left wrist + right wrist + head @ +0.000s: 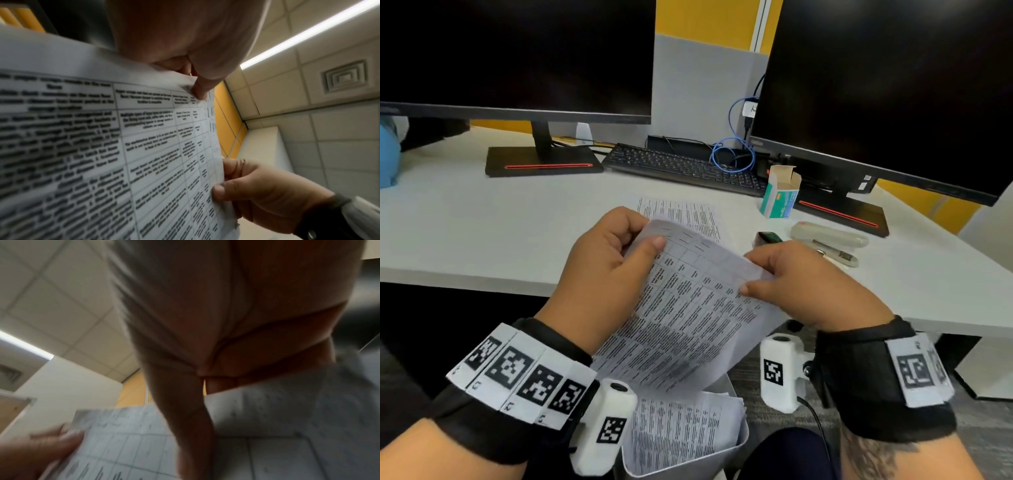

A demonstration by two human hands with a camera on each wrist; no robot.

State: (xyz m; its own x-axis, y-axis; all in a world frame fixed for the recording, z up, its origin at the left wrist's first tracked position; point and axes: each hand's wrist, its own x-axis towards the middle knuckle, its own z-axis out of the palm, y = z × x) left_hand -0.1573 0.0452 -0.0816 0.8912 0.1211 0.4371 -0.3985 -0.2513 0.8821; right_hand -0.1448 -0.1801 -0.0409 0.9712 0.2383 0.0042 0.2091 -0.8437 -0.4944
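Note:
A printed sheet with a table of text [688, 322] is held in the air between both hands, in front of the desk edge. My left hand [616, 260] pinches its top left corner, thumb on the printed side. My right hand [784, 277] pinches the right edge, thumb on top. In the left wrist view the same sheet [102, 146] fills the left side, with the left hand [197, 84] at its top edge and the right hand [246, 188] on its right edge. The right wrist view is blurred; the sheet [267, 426] shows below the right hand [205, 353].
A white bin [743, 442] with printed papers [681, 431] stands below the hands. Another printed sheet [681, 209] lies on the white desk [482, 219]. A stapler [828, 234], a staple box [780, 195], a keyboard [681, 164] and two dark monitors [517, 54] stand behind.

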